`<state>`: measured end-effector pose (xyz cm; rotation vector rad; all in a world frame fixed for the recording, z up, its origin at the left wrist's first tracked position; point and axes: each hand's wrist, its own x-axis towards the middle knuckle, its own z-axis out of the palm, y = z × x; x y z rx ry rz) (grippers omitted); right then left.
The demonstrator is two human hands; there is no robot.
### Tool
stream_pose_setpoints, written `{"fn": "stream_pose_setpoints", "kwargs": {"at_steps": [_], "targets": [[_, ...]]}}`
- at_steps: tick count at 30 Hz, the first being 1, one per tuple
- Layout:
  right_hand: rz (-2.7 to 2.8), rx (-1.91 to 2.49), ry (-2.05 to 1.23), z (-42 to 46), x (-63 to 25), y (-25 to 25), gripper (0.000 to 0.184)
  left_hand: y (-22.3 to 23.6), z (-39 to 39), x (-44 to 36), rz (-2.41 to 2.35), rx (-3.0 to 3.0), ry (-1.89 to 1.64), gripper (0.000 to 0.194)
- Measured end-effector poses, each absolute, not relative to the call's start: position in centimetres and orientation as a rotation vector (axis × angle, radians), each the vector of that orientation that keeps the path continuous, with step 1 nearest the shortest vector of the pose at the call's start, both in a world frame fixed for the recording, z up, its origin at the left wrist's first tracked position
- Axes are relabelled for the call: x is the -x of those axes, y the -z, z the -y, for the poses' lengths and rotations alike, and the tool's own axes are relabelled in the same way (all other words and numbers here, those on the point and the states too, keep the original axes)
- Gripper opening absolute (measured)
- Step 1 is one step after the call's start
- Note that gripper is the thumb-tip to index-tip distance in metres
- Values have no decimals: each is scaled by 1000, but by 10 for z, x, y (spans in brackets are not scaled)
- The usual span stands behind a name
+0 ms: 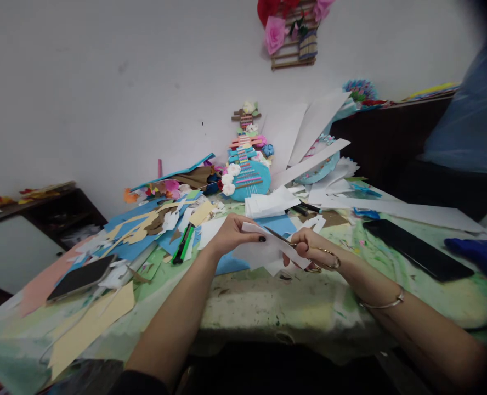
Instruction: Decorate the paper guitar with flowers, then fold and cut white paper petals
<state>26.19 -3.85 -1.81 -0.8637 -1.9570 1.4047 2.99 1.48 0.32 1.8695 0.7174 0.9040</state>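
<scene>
My left hand [236,235] pinches a piece of white paper [255,253] between thumb and fingers, just above the table's front part. In my right hand [311,247] is a pair of scissors [329,260] with gold-coloured handles, the fingers closed round them. The dark blades point up and left and lie across the paper, close to my left thumb. Part of the paper hangs below the scissors with ragged corners. Under it, a blue sheet [232,264] shows on the table. How far the blades are parted is hard to see.
Paper scraps [153,222], a green cutter [183,244] and a phone [83,277] lie to the left. A long black object [418,249] rests at right. Folded white paper [272,202], pens [305,208] and a blue paper guitar [249,181] stand behind my hands.
</scene>
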Motion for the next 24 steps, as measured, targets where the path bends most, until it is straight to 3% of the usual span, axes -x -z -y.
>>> {"fn": "stream_pose_setpoints", "kwargs": {"at_steps": [8, 24], "targets": [[1990, 827, -1338, 35, -263, 22, 58, -4, -13, -30, -713, -1836, -858, 24], [2060, 941, -1277, 38, -259, 17, 60, -3, -12, -32, -729, -1879, -850, 25]]}}
